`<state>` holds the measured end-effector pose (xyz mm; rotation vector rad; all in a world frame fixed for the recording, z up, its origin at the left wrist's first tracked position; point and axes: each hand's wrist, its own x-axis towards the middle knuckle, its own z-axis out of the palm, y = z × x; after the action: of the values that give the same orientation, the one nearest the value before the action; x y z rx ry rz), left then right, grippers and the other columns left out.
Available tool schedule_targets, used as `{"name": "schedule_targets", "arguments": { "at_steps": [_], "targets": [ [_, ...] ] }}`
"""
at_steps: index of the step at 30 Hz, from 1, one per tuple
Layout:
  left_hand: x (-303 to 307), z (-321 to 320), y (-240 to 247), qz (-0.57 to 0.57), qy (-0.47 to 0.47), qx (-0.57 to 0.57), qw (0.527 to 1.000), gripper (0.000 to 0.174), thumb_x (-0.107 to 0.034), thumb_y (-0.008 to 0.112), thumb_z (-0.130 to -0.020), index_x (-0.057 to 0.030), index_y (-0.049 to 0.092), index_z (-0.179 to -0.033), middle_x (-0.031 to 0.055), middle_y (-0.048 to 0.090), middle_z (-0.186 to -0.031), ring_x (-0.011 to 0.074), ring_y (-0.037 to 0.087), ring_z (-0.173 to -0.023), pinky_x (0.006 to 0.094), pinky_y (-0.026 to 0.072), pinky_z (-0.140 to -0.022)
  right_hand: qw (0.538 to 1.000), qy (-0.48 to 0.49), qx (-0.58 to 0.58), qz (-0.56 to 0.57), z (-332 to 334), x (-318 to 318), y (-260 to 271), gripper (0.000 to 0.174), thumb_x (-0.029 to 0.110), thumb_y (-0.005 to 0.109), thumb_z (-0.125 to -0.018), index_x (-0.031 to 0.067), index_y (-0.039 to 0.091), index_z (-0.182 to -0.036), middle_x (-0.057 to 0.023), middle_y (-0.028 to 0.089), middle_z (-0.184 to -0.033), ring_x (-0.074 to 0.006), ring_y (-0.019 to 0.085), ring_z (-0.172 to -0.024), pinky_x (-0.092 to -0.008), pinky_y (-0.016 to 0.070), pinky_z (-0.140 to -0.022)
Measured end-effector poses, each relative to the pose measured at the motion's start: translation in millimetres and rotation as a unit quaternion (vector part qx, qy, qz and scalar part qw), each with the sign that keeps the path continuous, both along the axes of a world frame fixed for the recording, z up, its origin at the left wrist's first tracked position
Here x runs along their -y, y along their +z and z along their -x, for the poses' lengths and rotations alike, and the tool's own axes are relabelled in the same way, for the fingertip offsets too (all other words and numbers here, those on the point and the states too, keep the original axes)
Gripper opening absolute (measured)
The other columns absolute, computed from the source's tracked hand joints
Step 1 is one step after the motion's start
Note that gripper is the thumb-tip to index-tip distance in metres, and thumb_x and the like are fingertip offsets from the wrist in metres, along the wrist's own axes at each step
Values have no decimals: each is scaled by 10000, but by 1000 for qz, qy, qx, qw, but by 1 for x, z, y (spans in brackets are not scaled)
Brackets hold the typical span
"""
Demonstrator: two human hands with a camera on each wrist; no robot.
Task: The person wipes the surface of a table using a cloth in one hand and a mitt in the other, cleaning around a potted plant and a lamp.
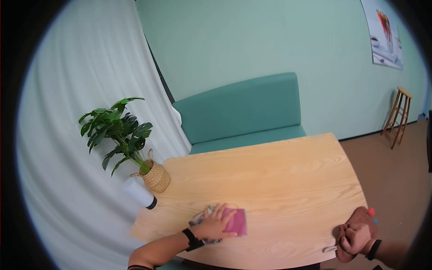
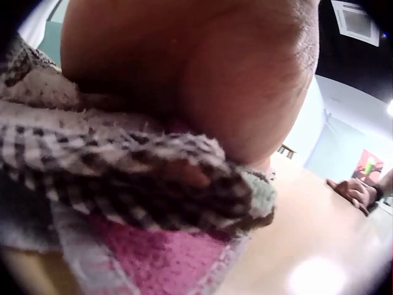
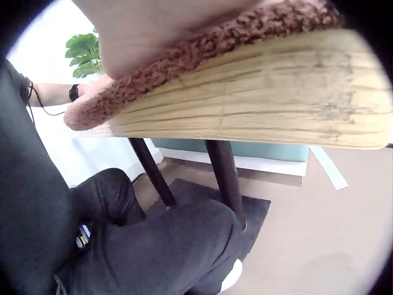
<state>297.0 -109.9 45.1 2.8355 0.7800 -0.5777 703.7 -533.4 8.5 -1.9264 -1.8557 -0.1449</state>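
My left hand (image 1: 216, 226) lies with spread, mostly straight fingers over a small pile of cloths near the table's front edge. A pink cloth (image 1: 239, 222) shows beyond the fingers. Beside it, a black-and-white checked cloth (image 2: 123, 166) is bunched under the palm in the left wrist view. At the table's right edge my right hand (image 1: 355, 236), fingers curled, grips a brown fleecy cloth (image 3: 178, 64). That cloth lies along the table edge, with the heel of the hand pressed on it.
The wooden table (image 1: 288, 180) has a potted plant (image 1: 157, 177) in a woven basket and a white cylinder with a black base (image 1: 141, 194) at its left end. A pale loop (image 1: 330, 249) lies by the right hand. Behind stands a green bench (image 1: 243, 108); a stool (image 1: 398, 117) is farther right.
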Motion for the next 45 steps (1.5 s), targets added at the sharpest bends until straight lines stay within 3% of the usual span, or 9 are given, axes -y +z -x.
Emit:
{"name": "schedule_targets", "arguments": {
  "at_steps": [9,15,24,26,29,31,36,42,45],
  "targets": [
    [10,-51,3,9,-37,10,999,1060,-808,598,-889,-207,232,-1681,306,73,-1730,540,50,-1592,817,111,-1156,1000,6,-28,0,3,-5,14,260,275,719,-790,62,618,-681,-104,561,-646,-326,577,-538,-437,495,-509],
    [-36,-198,9,26,-34,3,999,1056,-763,611,-914,-204,169,-1694,296,53,-1741,514,33,-1604,765,69,-1201,999,-2,-21,24,3,-7,28,281,293,723,-786,109,567,-641,-59,523,-647,-272,569,-532,-400,496,-504],
    [-113,-467,-33,0,2,83,997,1081,-869,484,-899,-278,89,-1714,199,19,-1778,449,1,-1628,722,55,-1236,997,-9,-62,36,0,-6,33,310,340,690,-885,119,599,-688,-48,549,-704,-246,608,-604,-387,532,-575],
    [-93,-506,-19,8,21,80,997,1094,-879,479,-890,-286,74,-1715,195,14,-1779,444,-1,-1630,711,54,-1242,997,-11,-68,39,1,-6,38,307,339,680,-904,117,602,-705,-54,555,-717,-253,617,-634,-388,537,-597],
    [-54,-550,-6,-19,10,67,998,1088,-859,478,-911,-229,105,-1715,258,96,-1756,461,67,-1622,551,122,-1296,996,-18,-80,33,2,-5,36,291,335,665,-922,114,611,-742,-62,564,-740,-266,623,-669,-397,545,-621],
    [-32,-575,-9,-14,-20,68,997,1095,-878,475,-892,-268,91,-1716,193,43,-1776,438,27,-1630,669,77,-1254,996,-24,-83,37,2,-4,37,292,335,660,-926,112,613,-743,-64,567,-745,-268,626,-672,-400,548,-624],
    [67,-559,15,7,-70,61,996,1082,-874,491,-884,-272,140,-1712,136,50,-1789,422,6,-1634,755,41,-1217,996,-26,-74,42,5,-3,32,290,334,657,-923,108,617,-746,-69,574,-750,-280,633,-682,-404,552,-629],
    [138,-483,10,38,-196,96,975,1084,-861,510,-887,-230,184,-1705,190,102,-1774,447,49,-1626,784,38,-1190,997,-31,-54,50,9,-4,29,292,337,666,-908,96,639,-745,-80,606,-742,-303,651,-690,-430,556,-635],
    [148,-424,-1,31,-244,119,962,1050,-845,524,-893,-231,229,-1693,202,139,-1764,451,84,-1621,796,41,-1182,998,-36,-28,35,12,-3,24,285,352,670,-894,73,715,-851,-106,696,-825,-315,703,-754,-437,574,-658]
  ]
}}
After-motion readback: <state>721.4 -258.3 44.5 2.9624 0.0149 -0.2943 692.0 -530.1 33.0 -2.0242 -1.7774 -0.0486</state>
